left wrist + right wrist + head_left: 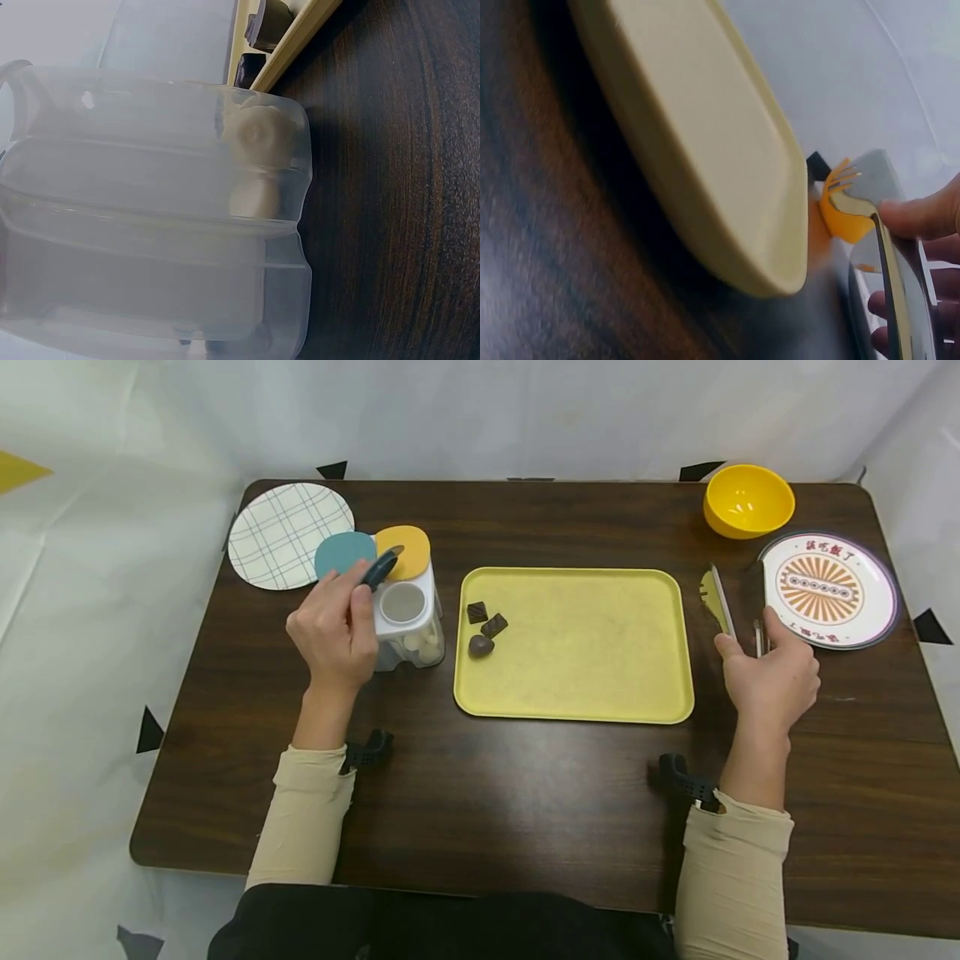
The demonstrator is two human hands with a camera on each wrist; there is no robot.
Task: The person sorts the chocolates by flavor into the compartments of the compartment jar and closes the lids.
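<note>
My left hand (333, 627) pinches a dark teal lid (379, 570) between thumb and index finger, tilted up over a clear container (408, 643). One round opening (402, 602) in the container's white top is uncovered. A blue lid (345, 552) and a yellow lid (405, 550) lie over other parts of it. Pale moulded pieces (259, 139) show through its wall in the left wrist view. My right hand (772, 681) grips metal tongs (896, 277) with a fork-like tip, held between the tray and the patterned plate.
A yellow tray (577, 643) lies mid-table, bearing dark chocolates (482, 646) near its left edge. A yellow bowl (748, 502) stands at the back right, near a white plate (828, 589) with orange rays. A checked round plate (281, 531) lies at the back left.
</note>
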